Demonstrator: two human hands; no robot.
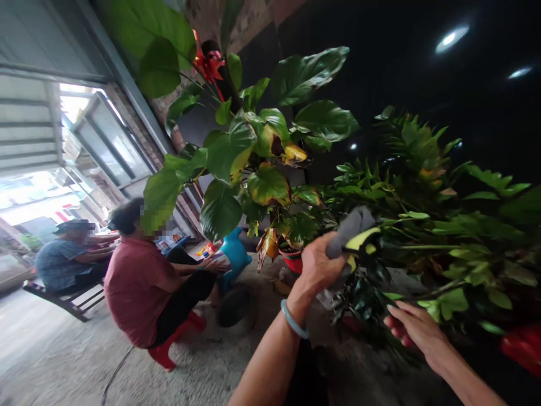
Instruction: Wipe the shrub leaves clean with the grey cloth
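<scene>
My left hand (318, 265) is closed on a grey cloth (350, 228) and presses it against a yellow-green leaf (362, 239) of a leafy potted plant (422, 225). A pale green bangle (292, 320) circles that wrist. My right hand (416, 327) reaches in lower right, below the foliage, with its fingers curled under the dark leaves; what they hold, if anything, is hidden. A taller plant with big round leaves (253, 152) stands just behind, in a red pot (292, 259).
Two people sit at left, one in a red shirt (135, 287) on a red stool (169, 344), another in blue (63, 259) on a bench. A blue container (234, 254) stands on the concrete floor (63, 361). A red bow (209, 62) hangs on the tall plant.
</scene>
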